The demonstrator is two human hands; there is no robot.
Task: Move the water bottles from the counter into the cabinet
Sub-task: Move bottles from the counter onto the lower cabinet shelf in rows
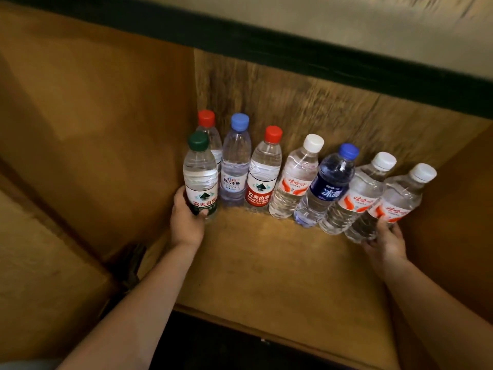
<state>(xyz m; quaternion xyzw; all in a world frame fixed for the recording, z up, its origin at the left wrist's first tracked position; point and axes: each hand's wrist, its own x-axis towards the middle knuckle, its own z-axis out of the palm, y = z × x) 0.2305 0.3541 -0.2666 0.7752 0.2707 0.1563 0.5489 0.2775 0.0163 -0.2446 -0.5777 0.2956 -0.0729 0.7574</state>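
— Where were the bottles when you looked?

— Inside the brown wooden cabinet (266, 263), lined along its back wall. The left hand (186, 222) was wrapped round the clear plastic green-capped bottle (200, 177) at nine o'clock, in front of a red-capped one (209, 129). The right hand (386, 236) clasped the clear white-capped bottle with the orange label (394, 204) at three o'clock.

— Any advice?

— Set each base flat, I'd say, and let go gently; the white-capped neighbour (357, 193) stood touching, so a nudge might topple the row.
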